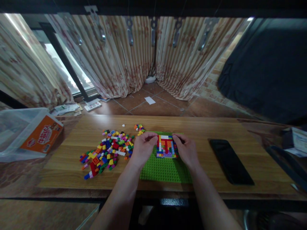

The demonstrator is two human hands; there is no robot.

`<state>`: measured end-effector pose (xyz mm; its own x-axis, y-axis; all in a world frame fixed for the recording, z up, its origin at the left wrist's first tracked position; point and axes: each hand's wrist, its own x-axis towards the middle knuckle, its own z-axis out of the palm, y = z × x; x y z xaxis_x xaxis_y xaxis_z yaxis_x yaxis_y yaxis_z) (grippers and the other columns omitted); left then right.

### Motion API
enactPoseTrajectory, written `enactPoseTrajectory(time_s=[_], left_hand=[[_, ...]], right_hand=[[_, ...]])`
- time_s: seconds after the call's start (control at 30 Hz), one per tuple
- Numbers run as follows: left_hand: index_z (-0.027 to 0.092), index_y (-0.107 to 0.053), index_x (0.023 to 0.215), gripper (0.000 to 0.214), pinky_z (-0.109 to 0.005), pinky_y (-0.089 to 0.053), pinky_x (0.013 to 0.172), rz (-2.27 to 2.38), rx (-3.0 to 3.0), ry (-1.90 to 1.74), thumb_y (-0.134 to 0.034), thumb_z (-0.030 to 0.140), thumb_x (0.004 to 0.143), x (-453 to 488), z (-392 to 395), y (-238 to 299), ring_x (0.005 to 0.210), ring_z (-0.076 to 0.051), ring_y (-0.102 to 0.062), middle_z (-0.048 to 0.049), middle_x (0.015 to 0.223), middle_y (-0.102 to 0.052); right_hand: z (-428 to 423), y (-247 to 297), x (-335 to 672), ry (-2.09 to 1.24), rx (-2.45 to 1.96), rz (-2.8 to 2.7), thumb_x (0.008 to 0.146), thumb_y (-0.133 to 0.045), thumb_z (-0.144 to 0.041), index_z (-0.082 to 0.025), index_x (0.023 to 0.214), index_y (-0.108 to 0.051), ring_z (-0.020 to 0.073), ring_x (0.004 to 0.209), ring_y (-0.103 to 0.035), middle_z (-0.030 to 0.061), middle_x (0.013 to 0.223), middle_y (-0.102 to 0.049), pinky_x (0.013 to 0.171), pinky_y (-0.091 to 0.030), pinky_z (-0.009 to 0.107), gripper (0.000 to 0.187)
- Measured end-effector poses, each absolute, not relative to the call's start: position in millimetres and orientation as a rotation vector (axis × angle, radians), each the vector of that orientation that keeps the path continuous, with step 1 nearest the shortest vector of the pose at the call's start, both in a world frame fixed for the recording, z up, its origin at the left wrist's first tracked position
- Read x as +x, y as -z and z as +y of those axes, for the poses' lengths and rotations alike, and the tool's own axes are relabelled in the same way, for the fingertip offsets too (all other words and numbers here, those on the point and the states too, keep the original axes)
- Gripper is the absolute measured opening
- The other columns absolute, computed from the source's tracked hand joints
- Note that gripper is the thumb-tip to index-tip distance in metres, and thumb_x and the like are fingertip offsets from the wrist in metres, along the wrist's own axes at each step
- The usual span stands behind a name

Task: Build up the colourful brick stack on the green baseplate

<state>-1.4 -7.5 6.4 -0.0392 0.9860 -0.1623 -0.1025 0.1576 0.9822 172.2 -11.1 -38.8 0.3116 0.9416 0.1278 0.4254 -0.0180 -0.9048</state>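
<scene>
A green baseplate point(165, 169) lies on the wooden table near its front edge. On its far half stands a flat multicoloured brick build point(166, 147) with a white top row and a red T shape. My left hand point(143, 147) rests at the build's left edge, its fingers curled and pinched at the top left corner. At the right edge my right hand point(185, 148) does the same, fingertips pinched at the top right corner. To the left of my left hand lies a pile of loose coloured bricks point(107, 152).
A black phone point(230, 161) lies flat right of the baseplate. A clear plastic bag with an orange label point(40, 134) sits at the table's left end. A few stray bricks point(139, 128) lie behind the pile. Beyond are curtains, tiled floor and a dark cloth at right.
</scene>
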Motion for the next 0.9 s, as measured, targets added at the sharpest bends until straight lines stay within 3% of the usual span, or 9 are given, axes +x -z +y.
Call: enactPoseTrajectory(time_s=[0.43, 0.67, 0.9], left_hand=[[0.016, -0.073, 0.082, 0.012, -0.027, -0.046, 0.067, 1.498, 1.305, -1.142, -0.062, 0.019, 0.078, -23.5, 5.7, 8.9, 0.067, -0.016, -0.062, -0.004, 0.074, -0.071], [0.018, -0.072, 0.098, 0.022, -0.033, -0.05, 0.082, 2.118, 1.82, -0.76, -0.053, 0.016, 0.085, -37.7, 29.2, 11.1, 0.088, -0.023, -0.067, -0.0105, 0.1, -0.072], [0.022, -0.072, 0.1, 0.023, -0.033, -0.052, 0.085, 2.169, 2.059, -0.56, -0.052, 0.022, 0.088, -28.1, 34.6, 13.0, 0.099, -0.024, -0.066, -0.009, 0.105, -0.069]], right_hand=[[-8.5, 45.2, 172.8, -0.684, -1.6, -1.291, 0.083, -0.057, -0.048, -0.02, 0.091, -0.077, 0.0258, 0.088, -0.069, 0.0081, 0.095, -0.076, 0.084, -0.051, 0.04, 0.035], [-12.6, 40.7, 173.3, -0.655, -1.632, -1.365, 0.086, -0.049, -0.054, -0.017, 0.099, -0.076, 0.0271, 0.096, -0.068, 0.0102, 0.101, -0.076, 0.09, -0.05, 0.041, 0.047], [-14.2, 37.9, 175.0, -0.689, -1.641, -1.371, 0.087, -0.049, -0.055, -0.019, 0.101, -0.075, 0.0273, 0.1, -0.068, 0.0092, 0.104, -0.076, 0.092, -0.05, 0.04, 0.047]])
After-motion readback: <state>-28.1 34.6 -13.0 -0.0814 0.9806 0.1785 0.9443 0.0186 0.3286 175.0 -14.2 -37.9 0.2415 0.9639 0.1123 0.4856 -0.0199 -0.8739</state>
